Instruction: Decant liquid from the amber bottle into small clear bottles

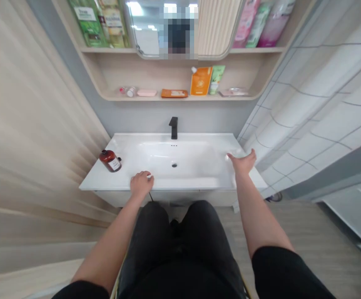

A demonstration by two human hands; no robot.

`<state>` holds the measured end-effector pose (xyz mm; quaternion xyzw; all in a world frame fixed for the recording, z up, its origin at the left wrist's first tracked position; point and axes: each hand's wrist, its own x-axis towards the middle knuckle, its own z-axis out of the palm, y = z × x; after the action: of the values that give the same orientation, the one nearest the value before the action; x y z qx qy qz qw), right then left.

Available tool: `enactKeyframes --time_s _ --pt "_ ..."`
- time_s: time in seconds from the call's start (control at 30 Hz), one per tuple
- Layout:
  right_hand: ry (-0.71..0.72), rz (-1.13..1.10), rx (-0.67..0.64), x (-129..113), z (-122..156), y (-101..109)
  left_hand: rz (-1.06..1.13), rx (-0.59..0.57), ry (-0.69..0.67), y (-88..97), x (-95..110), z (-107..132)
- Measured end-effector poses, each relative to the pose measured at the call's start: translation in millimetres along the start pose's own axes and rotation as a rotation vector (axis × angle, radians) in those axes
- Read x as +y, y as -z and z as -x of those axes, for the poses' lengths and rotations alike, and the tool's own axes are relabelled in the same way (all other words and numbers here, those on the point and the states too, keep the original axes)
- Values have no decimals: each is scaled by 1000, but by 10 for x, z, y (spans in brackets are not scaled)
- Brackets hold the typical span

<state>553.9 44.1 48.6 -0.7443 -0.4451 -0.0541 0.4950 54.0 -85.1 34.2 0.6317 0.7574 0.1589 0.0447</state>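
My left hand [141, 183] rests palm down at the front rim of the white washbasin [180, 182], left of its middle. Its fingers are curled toward the thumb; a small pale spot shows between them, too small to name. My right hand [243, 163] is over the right end of the counter, thumb and fingers spread wide apart, with nothing visible between them. Left of my left hand, a brown bottle [108, 160] with a white label and a dark cap stands on the counter. A black faucet [174, 128] rises behind the basin.
Above the faucet, a wall shelf [186, 99] holds an orange pouch [201, 81], a green tube [217, 79], an orange packet [174, 94] and a pink bar [147, 93]. Several bottles flank the mirror [149, 41]. A beige curtain [43, 124] hangs left; white tiles [323, 108] are right.
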Motion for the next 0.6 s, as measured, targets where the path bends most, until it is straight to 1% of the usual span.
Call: enactKeyframes --time_s 0.03,0.07,0.1,0.13,0.2,0.23,0.27,0.3,0.37,0.43,0.47,0.5,0.53,0.57,0.6 --pt "4 -2 75 -104 104 35 11 3 5 -8 1 1" --pt "38 -26 83 -219 244 64 26 11 13 -19 2 3" --pt "86 -68 21 -340 415 80 49 20 17 -31 2 4" --pt "153 -111 -136 -460 609 83 84 26 15 -35 0 1" --pt "286 -128 -532 -668 1012 45 193 21 -25 11 -16 -31" --pt "343 -97 -708 -744 1194 9 248 19 -60 80 -33 -72" --pt "389 -59 -846 -796 1344 -33 289 24 -102 187 -58 -139" --pt "427 -38 -927 -826 1455 -78 307 41 -142 337 -91 -237" --pt "426 -16 -980 -835 1548 -167 254 116 -200 748 -176 -533" --pt "368 -11 -990 -814 1498 -249 125 188 -196 1237 -276 -951" --pt "336 -6 -1005 -805 1442 -287 34 197 -184 1470 -325 -1187" --pt "311 -1 -1025 -799 1379 -323 -69 184 -155 1675 -370 -1426" --pt "297 -1 -1046 -796 1318 -356 -174 134 -112 1839 -411 -1653" --pt "287 -7 -1064 -795 1264 -384 -270 31 -66 1957 -447 -1857" --pt "277 -19 -1072 -794 1222 -406 -340 -93 -19 2027 -477 -2028"
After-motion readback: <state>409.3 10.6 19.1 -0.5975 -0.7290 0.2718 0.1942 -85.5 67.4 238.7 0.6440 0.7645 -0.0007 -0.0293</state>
